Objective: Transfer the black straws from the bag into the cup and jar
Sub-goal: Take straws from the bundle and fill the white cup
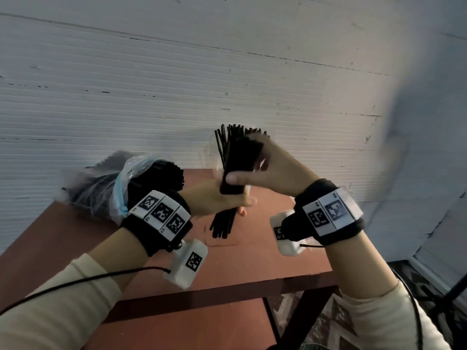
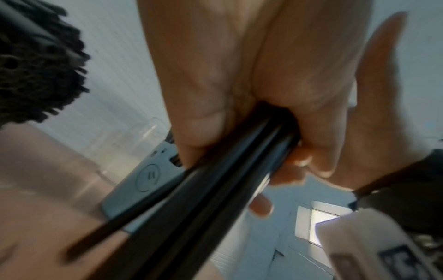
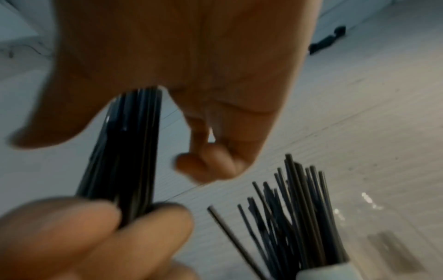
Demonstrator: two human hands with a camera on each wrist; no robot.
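- Head view: left hand [image 1: 222, 198] clenched round the lower part of a bundle of black straws [image 1: 235, 160], held upright above the red table [image 1: 252, 261]; right hand [image 1: 275, 168] grasps the bundle higher up; bag [image 1: 121, 183] of straws lies at far left.
- Left wrist view: fingers [image 2: 203, 132] wrapped round the bundle; a clear jar [image 2: 134, 144] stands beyond.
- Right wrist view: thumb and fingers [image 3: 215, 163] curled at the bundle; more straws stand in a white-rimmed cup [image 3: 323, 272] at near right.

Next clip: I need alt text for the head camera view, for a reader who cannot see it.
Both hands hold one bundle of black straws upright above a reddish-brown table: the left hand grips its lower part, the right hand its upper part. A clear plastic bag holding more straws lies on the table at left.
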